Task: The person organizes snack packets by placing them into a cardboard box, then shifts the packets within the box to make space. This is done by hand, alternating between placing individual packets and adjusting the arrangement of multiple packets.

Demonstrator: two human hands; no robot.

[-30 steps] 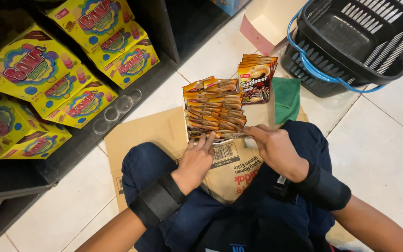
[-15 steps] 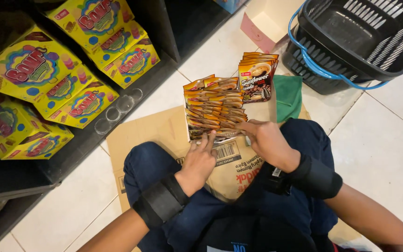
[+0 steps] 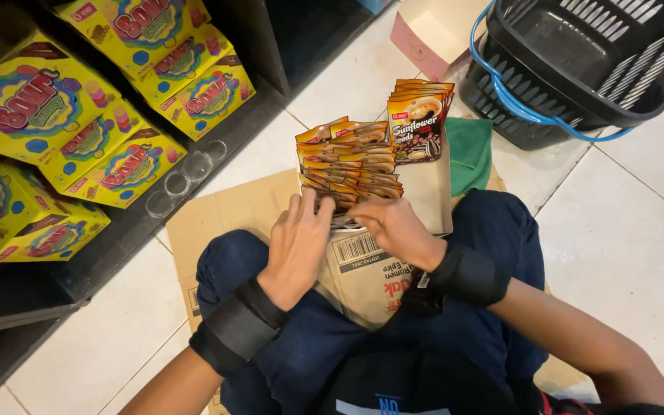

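Head view
Floor: I sat on pale tiles (image 3: 632, 253) with flattened brown cardboard (image 3: 224, 215) spread under my legs.
Room: a dark shelf unit (image 3: 117, 253) stood at my left, and its bottom ledge ran diagonally past my knee.
Carton: an open cardboard box (image 3: 366, 269) rested on my lap, between my thighs.
Yellow boxes: I counted about eight bright yellow candy boxes (image 3: 32, 115) on the shelf, stacked in tilted piles.
Baskets: one black shopping basket (image 3: 578, 69) with blue handles stood on the tiles at the upper right, well apart from my hands.
Cloth: one green cloth (image 3: 469, 154) lay just beside the carton's far wall.
Packets: one fanned row of orange snack packets (image 3: 347, 157) stood in the carton; they overlapped too tightly for an exact count.
Second stack: a smaller bunch of darker packets (image 3: 418, 119) stood upright behind that row.
Axis: the orange row ran away from me, its faces tilted towards the far end.
Left hand: my left hand (image 3: 297, 246) lay flat and unclenched, fingertips touching the row's near end.
Right hand: my right hand (image 3: 395, 227) was curled at the row's near end; I could not tell whether it gripped a packet.
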